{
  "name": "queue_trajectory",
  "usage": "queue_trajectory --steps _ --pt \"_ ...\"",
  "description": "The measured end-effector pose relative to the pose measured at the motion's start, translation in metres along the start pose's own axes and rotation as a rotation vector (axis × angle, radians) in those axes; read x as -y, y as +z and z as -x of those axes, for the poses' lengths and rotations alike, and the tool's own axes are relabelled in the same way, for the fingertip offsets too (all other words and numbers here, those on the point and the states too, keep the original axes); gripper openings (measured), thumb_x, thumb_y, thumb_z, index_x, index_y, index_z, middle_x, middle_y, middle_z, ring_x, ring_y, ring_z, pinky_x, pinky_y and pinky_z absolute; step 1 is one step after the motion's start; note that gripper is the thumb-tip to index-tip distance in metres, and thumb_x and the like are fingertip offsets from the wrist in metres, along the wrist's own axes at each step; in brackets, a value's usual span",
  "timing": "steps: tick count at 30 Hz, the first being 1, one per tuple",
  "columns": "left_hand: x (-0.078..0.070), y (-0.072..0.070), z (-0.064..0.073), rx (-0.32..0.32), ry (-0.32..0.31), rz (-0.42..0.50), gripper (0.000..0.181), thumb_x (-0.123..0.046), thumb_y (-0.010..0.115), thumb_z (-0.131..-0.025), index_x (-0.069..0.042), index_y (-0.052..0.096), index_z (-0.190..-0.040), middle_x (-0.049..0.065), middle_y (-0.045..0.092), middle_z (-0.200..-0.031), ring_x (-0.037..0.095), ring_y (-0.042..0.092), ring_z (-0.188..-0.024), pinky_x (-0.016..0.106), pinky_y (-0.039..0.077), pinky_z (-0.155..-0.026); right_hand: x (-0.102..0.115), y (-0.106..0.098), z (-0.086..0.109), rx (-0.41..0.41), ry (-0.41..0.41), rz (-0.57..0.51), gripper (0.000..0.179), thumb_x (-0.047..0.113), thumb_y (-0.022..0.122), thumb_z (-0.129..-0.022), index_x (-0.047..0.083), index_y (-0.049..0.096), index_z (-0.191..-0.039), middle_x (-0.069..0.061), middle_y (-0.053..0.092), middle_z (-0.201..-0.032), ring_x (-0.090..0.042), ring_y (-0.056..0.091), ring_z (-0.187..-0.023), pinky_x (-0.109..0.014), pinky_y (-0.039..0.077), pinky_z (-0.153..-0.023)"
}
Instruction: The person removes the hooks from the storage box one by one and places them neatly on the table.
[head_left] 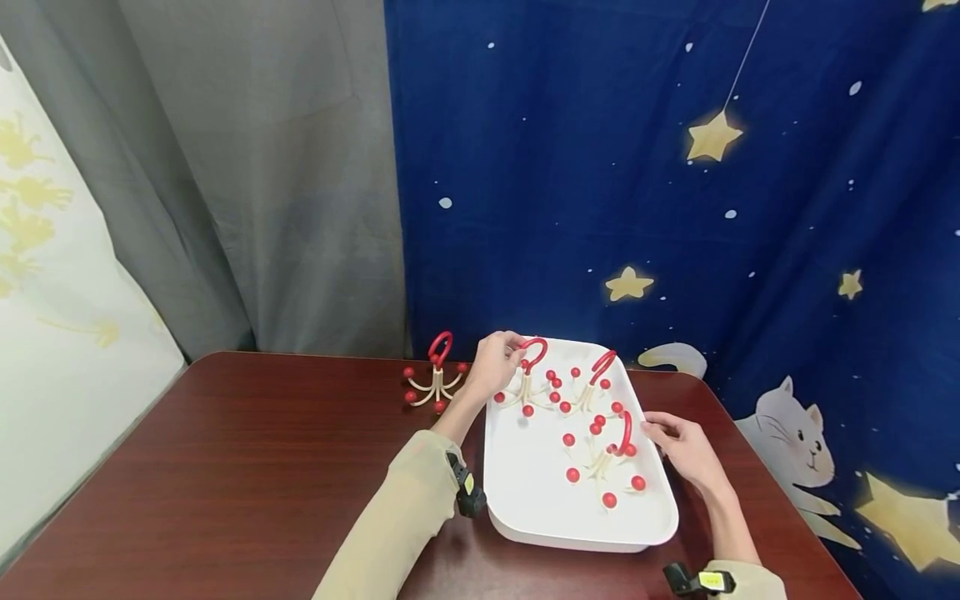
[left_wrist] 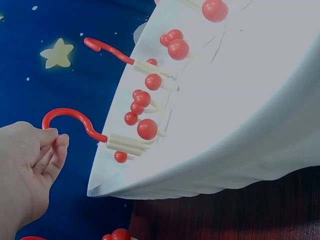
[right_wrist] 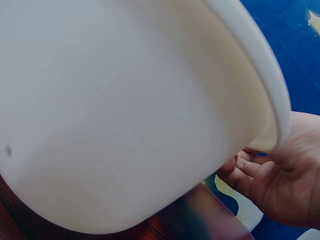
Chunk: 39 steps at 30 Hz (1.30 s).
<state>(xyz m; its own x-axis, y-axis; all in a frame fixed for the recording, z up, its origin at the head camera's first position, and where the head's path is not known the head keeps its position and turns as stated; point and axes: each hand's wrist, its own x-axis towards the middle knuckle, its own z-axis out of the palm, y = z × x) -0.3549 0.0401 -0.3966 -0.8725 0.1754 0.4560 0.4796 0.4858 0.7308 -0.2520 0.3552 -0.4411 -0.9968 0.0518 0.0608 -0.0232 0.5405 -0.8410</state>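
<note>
Head view: left hand [head_left: 496, 363] pinches a red hook [left_wrist: 70, 112], right hand [head_left: 686, 448] seemingly grips the white tray [head_left: 532, 492].

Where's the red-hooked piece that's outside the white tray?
In the head view, the red-hooked piece stands on the table near its far edge, left of the white tray and the left hand.

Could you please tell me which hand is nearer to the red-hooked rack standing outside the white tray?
Left. The left hand is just right of that red-hooked rack, at another rack's hook; the right hand is farther away, at the right edge of the white tray.
</note>
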Motion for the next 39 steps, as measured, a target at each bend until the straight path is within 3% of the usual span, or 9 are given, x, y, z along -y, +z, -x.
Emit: queue_trajectory --steps 8,18,31,39 --pt "-0.001 -0.008 0.000 -0.048 0.061 0.026 0.012 -0.002 0.065 -0.096 0.002 0.072 -0.106 0.014 0.066 -0.096 0.024 0.069 -0.087 0.031 0.057 -0.079 0.002 0.001 -0.002 0.007 0.000 0.000 0.041 0.018 0.059 -0.103 -0.009 0.057 -0.134 -0.022 0.070 -0.111 -0.020 0.066 -0.082 -0.025 0.054 -0.070" --pt "-0.013 -0.027 -0.002 -0.116 0.116 0.083 0.012 0.000 0.067 -0.095 0.004 0.072 -0.105 0.014 0.066 -0.094 0.022 0.069 -0.081 0.028 0.057 -0.074 0.004 0.002 -0.002 0.013 0.002 -0.013 0.042 0.019 0.060 -0.103 -0.009 0.056 -0.134 -0.023 0.069 -0.112 -0.020 0.066 -0.083 -0.025 0.055 -0.071" --pt "-0.035 -0.067 -0.002 -0.207 0.221 0.118 0.011 0.001 0.069 -0.092 0.005 0.072 -0.103 0.014 0.066 -0.091 0.022 0.066 -0.077 0.022 0.052 -0.068 0.002 0.000 -0.002 0.005 0.017 -0.005 0.043 0.021 0.061 -0.103 -0.008 0.057 -0.134 -0.020 0.070 -0.109 -0.020 0.066 -0.082 -0.026 0.054 -0.070" --pt "-0.045 -0.092 0.006 -0.225 0.210 0.118 0.013 -0.002 0.068 -0.095 0.002 0.072 -0.106 0.013 0.066 -0.093 0.021 0.064 -0.080 0.024 0.052 -0.071 0.000 0.000 0.000 0.001 0.023 -0.008 0.043 0.021 0.060 -0.103 -0.008 0.056 -0.134 -0.021 0.070 -0.109 -0.021 0.066 -0.082 -0.026 0.055 -0.071"
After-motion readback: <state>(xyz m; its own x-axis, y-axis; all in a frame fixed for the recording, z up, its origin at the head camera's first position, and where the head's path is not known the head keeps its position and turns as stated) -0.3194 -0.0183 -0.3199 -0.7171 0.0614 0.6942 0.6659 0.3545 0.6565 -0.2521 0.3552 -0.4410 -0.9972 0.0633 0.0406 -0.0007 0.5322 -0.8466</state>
